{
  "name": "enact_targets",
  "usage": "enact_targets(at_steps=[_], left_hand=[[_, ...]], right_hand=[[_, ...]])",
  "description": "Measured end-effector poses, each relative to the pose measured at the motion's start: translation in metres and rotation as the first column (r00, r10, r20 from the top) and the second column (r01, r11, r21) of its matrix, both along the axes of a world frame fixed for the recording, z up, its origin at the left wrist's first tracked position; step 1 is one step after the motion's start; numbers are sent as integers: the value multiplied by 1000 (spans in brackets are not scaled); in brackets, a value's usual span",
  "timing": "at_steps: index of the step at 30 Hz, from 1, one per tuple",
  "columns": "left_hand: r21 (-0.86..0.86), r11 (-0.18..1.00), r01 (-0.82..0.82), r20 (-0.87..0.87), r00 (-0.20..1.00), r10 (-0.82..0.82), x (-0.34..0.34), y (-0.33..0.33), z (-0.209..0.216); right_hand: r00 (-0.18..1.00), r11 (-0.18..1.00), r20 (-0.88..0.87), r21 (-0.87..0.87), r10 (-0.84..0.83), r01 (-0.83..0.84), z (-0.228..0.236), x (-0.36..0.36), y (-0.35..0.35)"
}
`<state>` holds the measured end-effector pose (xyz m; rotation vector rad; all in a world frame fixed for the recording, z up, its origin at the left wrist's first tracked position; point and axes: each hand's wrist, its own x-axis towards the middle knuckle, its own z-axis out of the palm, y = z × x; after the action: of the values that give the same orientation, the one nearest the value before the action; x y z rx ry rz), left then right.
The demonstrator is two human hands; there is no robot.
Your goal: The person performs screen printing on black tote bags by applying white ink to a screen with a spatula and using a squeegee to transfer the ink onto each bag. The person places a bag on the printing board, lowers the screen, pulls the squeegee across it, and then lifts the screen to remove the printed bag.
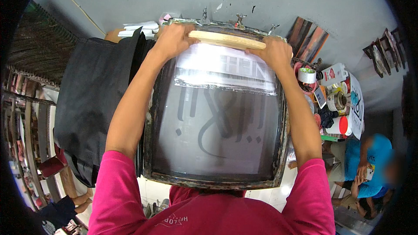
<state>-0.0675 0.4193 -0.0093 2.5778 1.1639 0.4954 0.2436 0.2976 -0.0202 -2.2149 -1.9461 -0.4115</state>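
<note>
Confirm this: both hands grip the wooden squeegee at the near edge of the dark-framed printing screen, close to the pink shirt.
Wrong in one respect. The head view shows the left hand and right hand gripping the long wooden squeegee at the far edge of the dark-framed printing screen, away from the pink shirt.

Even, soft daylight fills the scene, perhaps from above. White glare sits on the screen (217,117) near its far end. Fisheye bending curves the edges, the corners go black, and the rim blurs.

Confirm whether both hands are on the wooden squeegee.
Yes: the left hand and right hand grip the long wooden squeegee at its ends.
</note>
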Motion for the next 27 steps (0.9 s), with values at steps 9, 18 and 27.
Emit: enact_targets(at_steps=[9, 18, 27], left_hand=[[35, 997, 74, 121, 990, -78, -22, -39, -5], [-12, 999, 34, 82, 996, -33, -44, -105, 3], [75, 995, 66, 201, 976, -80, -65, -137, -18]], right_hand=[[998, 997, -10, 50, 64, -64, -8, -18, -38], [987, 976, -44, 165, 152, -143, -18, -34, -96], [991, 972, -18, 194, 136, -130, -30, -50, -126]])
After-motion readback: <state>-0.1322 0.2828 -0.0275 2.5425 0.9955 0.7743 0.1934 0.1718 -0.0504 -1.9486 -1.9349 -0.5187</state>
